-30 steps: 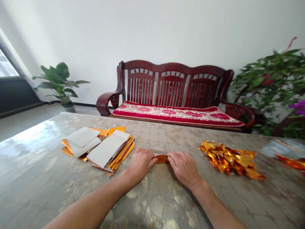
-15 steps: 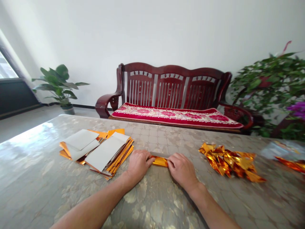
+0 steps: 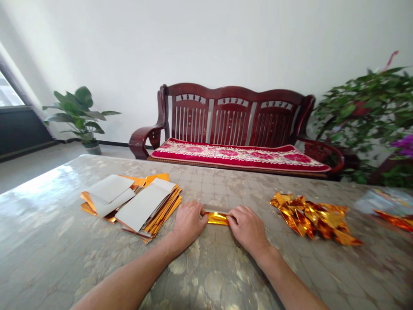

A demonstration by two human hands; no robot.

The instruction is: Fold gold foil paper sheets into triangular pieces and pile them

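A folded strip of gold foil paper [image 3: 217, 217] lies on the patterned table [image 3: 209, 275] right in front of me. My left hand [image 3: 187, 223] pinches its left end with fingers closed. Its right end is pinched by my right hand [image 3: 248, 228], fingers curled down on the foil. Both hands rest on the tabletop.
A stack of flat gold foil sheets [image 3: 135, 204], white backs up, lies to the left. A pile of folded gold pieces [image 3: 314, 218] lies to the right, more foil [image 3: 393, 220] at the far right edge. A wooden bench [image 3: 232, 129] and potted plants stand behind.
More of the gold strip shows between my hands, and its colour has gone from dull orange to bright gold. Both hands stay at its ends.
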